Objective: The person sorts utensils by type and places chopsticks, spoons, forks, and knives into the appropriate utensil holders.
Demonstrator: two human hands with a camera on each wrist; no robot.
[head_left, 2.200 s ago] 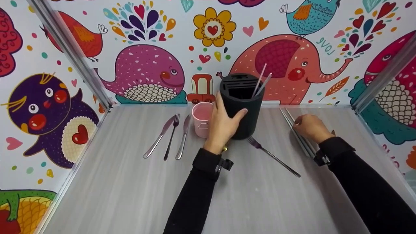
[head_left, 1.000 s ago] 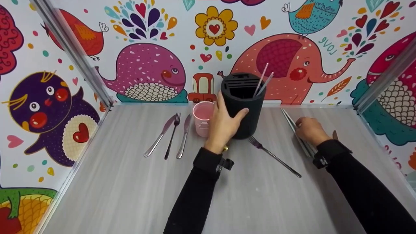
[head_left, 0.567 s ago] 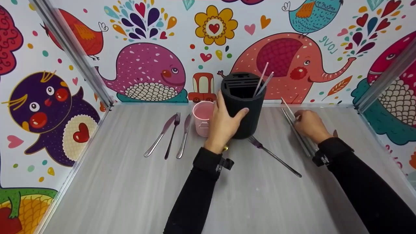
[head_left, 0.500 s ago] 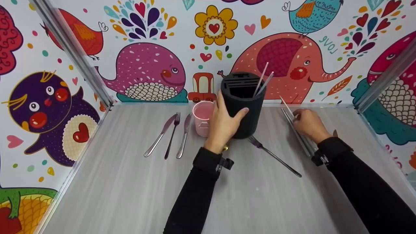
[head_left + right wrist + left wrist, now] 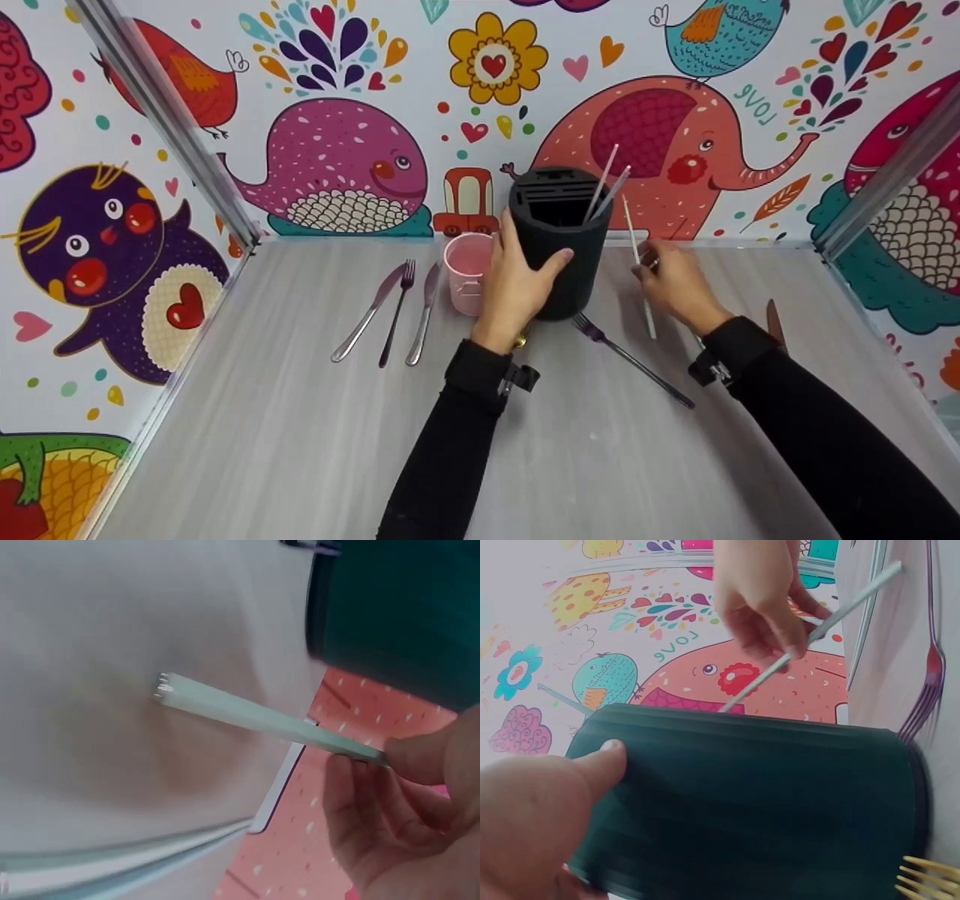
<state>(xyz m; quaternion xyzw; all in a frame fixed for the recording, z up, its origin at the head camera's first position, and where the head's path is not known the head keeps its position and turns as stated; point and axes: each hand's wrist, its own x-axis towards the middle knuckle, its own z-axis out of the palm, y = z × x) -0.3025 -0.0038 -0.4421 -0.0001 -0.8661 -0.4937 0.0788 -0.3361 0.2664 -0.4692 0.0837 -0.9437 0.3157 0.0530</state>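
Observation:
In the head view my left hand (image 5: 517,292) grips the side of a black utensil holder (image 5: 577,274), thumb across its front. Two chopsticks (image 5: 601,184) poke up from the holder's slot. To the right of it, my right hand (image 5: 679,285) pinches a single pale metal chopstick (image 5: 650,321) between thumb and fingers. This chopstick (image 5: 232,714) slants above the table in the right wrist view, its square end away from the hand. More chopsticks (image 5: 127,868) lie on the table there; in the head view the right hand and wrist mostly hide them.
A pink cup (image 5: 463,291) stands left of the holder, partly behind the left hand. Two table knives (image 5: 367,316) and a fork (image 5: 395,319) lie further left. Another fork (image 5: 641,366) lies in front; a knife (image 5: 775,324) lies far right. Gold fork tines (image 5: 930,881) show beside the holder.
My right hand has lifted one chopstick from those on the table and carried it left, closer to the holder. The left hand and the holder have stayed in place.

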